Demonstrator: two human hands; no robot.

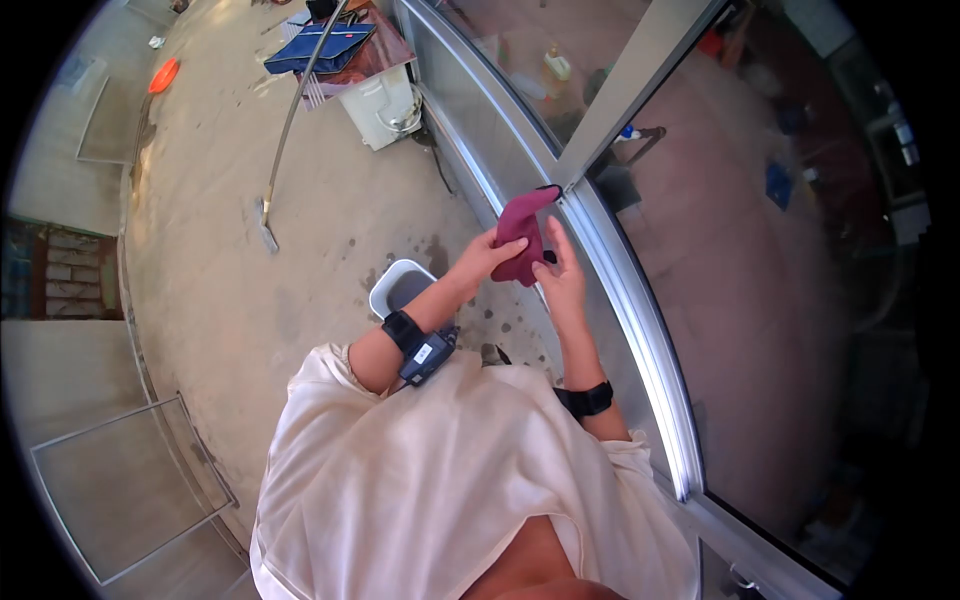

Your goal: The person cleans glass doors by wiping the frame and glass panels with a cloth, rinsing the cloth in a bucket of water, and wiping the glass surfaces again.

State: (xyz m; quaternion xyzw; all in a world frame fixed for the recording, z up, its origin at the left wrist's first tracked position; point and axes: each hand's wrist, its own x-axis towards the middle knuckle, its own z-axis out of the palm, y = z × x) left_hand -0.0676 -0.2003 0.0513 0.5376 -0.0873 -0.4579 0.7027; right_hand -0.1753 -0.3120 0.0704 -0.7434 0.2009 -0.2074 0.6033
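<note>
A maroon cloth [522, 235] is held up in front of the window frame, bunched at its lower part, with its upper end pointing to the frame. My left hand [484, 262] grips its left side, the thumb lying over the fabric. On the lower right side, my right hand [562, 272] pinches the cloth's edge between thumb and a finger, while its other fingers stretch upward. Below my left forearm a grey bucket with a white rim [385, 287] stands on the ground, partly hidden by the arm.
A metal-framed glass window [640, 290] runs along the right. Wet spots mark the concrete floor [220, 330]. Further off are a long-handled tool [285, 130], a white box [383, 112] under a blue bag [335, 48], and an orange basin [164, 75]. A wire frame [105, 427] leans at lower left.
</note>
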